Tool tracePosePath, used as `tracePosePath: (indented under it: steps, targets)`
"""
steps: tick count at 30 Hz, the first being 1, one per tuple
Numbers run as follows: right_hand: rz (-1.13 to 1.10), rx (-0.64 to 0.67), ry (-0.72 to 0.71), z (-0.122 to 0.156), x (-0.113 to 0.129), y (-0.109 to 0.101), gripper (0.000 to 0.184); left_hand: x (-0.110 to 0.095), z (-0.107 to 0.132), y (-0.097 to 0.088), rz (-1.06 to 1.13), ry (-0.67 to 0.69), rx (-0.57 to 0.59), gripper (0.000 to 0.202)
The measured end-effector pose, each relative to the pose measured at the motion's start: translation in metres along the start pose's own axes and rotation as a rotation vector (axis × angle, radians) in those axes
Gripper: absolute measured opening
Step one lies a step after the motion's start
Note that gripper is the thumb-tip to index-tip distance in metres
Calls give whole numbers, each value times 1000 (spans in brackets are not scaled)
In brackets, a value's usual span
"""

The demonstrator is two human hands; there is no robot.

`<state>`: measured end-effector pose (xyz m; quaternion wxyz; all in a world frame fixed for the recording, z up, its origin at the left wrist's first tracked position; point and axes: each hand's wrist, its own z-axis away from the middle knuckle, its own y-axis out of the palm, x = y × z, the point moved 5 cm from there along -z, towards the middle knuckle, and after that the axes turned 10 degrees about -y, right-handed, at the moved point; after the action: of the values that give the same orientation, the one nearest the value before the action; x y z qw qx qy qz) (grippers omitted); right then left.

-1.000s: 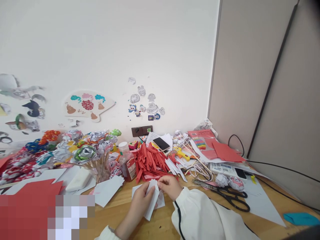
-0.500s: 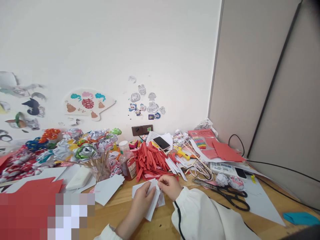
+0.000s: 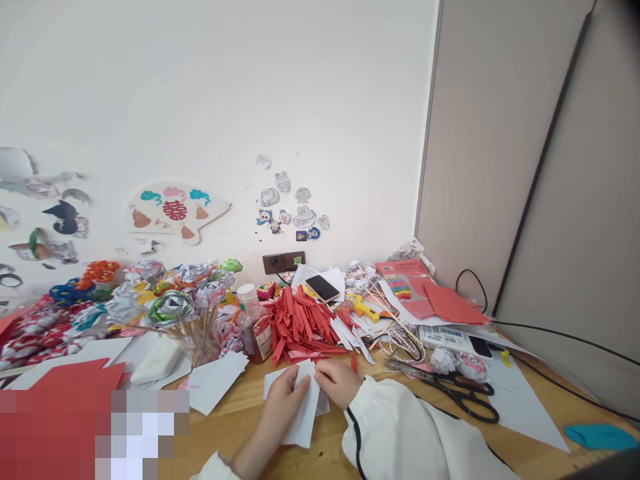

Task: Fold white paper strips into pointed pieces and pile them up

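Note:
Both my hands work one white sheet of paper (image 3: 306, 417) low at the centre of the wooden desk (image 3: 250, 413). My left hand (image 3: 281, 403) pinches its left side with closed fingers. My right hand (image 3: 339, 381), in a white sleeve, pinches the sheet's top right edge. The paper stands tilted, partly folded, over another white piece lying flat. Just beyond my hands lies a heap of folded red paper strips (image 3: 300, 320).
Paper flowers on sticks (image 3: 175, 303) fill the left. A small bottle (image 3: 253, 327), a phone (image 3: 323, 288), a glue gun (image 3: 365, 308), black scissors (image 3: 457, 393), red sheets (image 3: 447, 303) and cables crowd the desk. A grey partition closes the right side.
The white sheet has opened out wider and lower under my left hand. My right hand has shifted slightly down and left along its edge.

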<state>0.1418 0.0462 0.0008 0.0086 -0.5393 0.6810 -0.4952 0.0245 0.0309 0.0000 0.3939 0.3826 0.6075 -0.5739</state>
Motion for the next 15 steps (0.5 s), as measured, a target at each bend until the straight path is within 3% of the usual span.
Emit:
tracePosePath:
  steps: [8, 15]
  targets:
    - [57, 23, -31, 3, 3, 6, 19, -13, 4, -2, -77, 134, 6, 28]
    - [-20, -3, -27, 1, 9, 0, 18, -10, 1, -4, 102, 13, 84, 27]
